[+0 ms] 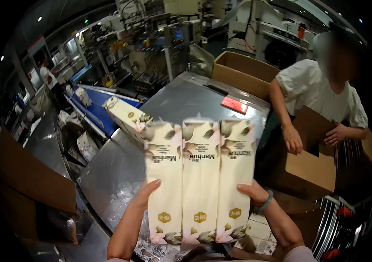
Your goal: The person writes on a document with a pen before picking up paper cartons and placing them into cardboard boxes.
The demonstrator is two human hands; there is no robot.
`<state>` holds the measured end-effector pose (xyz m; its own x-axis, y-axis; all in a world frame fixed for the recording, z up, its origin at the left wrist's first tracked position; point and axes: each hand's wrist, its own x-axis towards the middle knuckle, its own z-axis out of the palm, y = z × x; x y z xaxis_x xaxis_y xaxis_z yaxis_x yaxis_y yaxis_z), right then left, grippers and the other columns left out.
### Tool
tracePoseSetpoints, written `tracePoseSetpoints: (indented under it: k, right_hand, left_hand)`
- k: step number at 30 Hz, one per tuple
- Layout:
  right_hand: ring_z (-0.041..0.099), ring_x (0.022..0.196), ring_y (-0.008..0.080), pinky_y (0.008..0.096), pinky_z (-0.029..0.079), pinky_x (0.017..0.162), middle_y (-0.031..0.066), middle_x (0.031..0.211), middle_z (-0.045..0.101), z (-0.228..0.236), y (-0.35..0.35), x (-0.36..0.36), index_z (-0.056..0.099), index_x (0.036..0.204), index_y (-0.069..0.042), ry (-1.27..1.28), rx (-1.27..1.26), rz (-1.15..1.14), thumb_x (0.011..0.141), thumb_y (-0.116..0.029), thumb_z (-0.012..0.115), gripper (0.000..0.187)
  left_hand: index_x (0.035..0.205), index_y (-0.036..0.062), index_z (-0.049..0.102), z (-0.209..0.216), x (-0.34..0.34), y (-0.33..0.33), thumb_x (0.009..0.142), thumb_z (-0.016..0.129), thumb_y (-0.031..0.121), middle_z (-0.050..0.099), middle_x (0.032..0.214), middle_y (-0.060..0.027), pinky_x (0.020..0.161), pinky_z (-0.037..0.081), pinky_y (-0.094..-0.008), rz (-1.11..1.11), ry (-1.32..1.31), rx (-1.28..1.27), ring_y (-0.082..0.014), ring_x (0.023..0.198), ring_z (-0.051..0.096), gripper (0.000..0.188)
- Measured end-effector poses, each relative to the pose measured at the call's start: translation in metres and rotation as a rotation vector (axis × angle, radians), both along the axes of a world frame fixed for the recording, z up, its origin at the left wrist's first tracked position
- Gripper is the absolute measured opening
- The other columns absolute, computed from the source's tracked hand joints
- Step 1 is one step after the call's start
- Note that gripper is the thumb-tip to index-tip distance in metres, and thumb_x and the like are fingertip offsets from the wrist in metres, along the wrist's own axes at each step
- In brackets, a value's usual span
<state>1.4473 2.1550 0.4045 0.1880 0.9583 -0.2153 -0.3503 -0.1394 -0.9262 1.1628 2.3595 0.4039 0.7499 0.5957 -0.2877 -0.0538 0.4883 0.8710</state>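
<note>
From afar, my half-curled left hand [145, 193] and right hand [253, 192] grip three cream packs [200, 185] (flower-printed), red item [234, 105] at their one o'clock.

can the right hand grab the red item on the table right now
Probably not: the right hand is busy holding the packs, and the red item lies beyond them on the table.

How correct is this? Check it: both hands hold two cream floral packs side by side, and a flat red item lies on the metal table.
The count is wrong: the head view shows three cream floral packs side by side, held between the left hand and right hand. The flat red item does lie on the metal table.
</note>
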Motion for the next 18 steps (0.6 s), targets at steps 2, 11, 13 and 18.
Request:
tracePoseSetpoints:
  k: [2,11,13,18]
  right_hand:
    - [0.055,0.097,0.0163,0.0324,0.046,0.082,0.0092,0.112,0.058,0.040,-0.042,-0.001,0.052,0.117,0.001,-0.141,0.207,0.030,0.085,-0.026,0.060,0.042]
    - [0.055,0.097,0.0219,0.0353,0.046,0.082,0.0149,0.112,0.057,0.047,-0.311,-0.028,0.046,0.123,0.000,-0.923,0.419,0.001,0.087,-0.028,0.056,0.046]
    - [0.055,0.097,0.0237,0.0359,0.046,0.082,0.0166,0.111,0.057,0.024,-0.347,-0.044,0.045,0.124,0.000,-0.912,0.429,-0.029,0.088,-0.028,0.056,0.048]
    - [0.056,0.097,0.0281,0.0373,0.045,0.082,0.0210,0.108,0.057,-0.001,-0.413,-0.097,0.041,0.129,-0.001,-0.728,0.496,-0.155,0.088,-0.029,0.055,0.051]
  left_hand:
    - [0.128,-0.0010,0.042,0.049,-0.004,-0.022,0.086,0.058,0.031,0.056,0.117,-0.0132,0.089,0.046,-0.0317,-0.086,-0.147,0.295,-0.0203,0.104,0.057,0.056]
    - [0.128,-0.0014,0.042,0.122,0.109,-0.134,0.084,0.060,0.034,0.056,0.116,-0.0125,0.088,0.046,-0.0297,-0.488,-0.377,0.393,-0.0184,0.103,0.057,0.059]
    - [0.128,-0.0015,0.042,0.124,0.147,-0.148,0.083,0.061,0.034,0.056,0.116,-0.0124,0.087,0.046,-0.0294,-0.580,-0.288,0.322,-0.0181,0.103,0.057,0.060]
    - [0.128,-0.0016,0.042,0.120,0.285,-0.177,0.082,0.062,0.036,0.056,0.115,-0.0121,0.087,0.046,-0.0289,-0.911,-0.032,0.230,-0.0174,0.102,0.057,0.062]
